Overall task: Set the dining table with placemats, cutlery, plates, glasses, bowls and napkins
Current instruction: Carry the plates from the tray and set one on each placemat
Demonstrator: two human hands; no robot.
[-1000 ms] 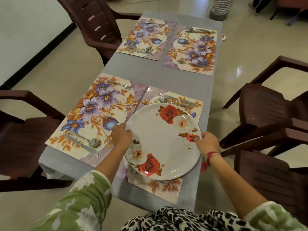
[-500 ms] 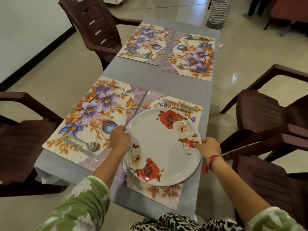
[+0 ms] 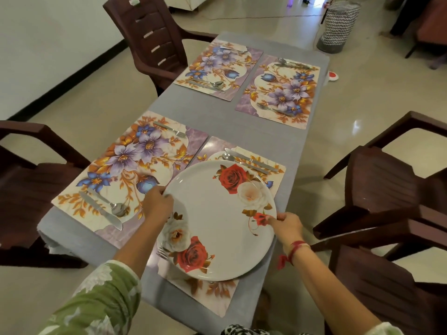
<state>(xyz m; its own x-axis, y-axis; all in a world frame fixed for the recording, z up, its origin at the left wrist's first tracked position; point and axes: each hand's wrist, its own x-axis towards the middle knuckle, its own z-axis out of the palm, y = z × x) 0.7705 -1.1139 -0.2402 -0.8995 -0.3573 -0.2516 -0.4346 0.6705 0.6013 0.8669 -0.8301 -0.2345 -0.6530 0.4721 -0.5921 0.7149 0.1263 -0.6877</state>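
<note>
Hands gripping rose-patterned plate (image 3: 217,221): left hand (image 3: 157,205) and right hand (image 3: 286,226) are clasping opposite rims, holding it over the near-right placemat (image 3: 212,294) on the table (image 3: 225,122).

Long narrow table (image 3: 312,151), covered in grey cloth (image 3: 219,122). Directly on cloth, four floral mats in two pairs: near-left placemat (image 3: 130,172), near-right placemat (image 3: 212,294), far-left placemat (image 3: 217,68), far-right placemat (image 3: 278,93). Each pair side by side; pairs well apart.

One desk (image 3: 217,110) carries four placemats (image 3: 135,165) and one plate (image 3: 217,226). Cutlery: four forks (image 3: 170,129), four spoons (image 3: 118,209), four knives (image 3: 100,211).
</note>
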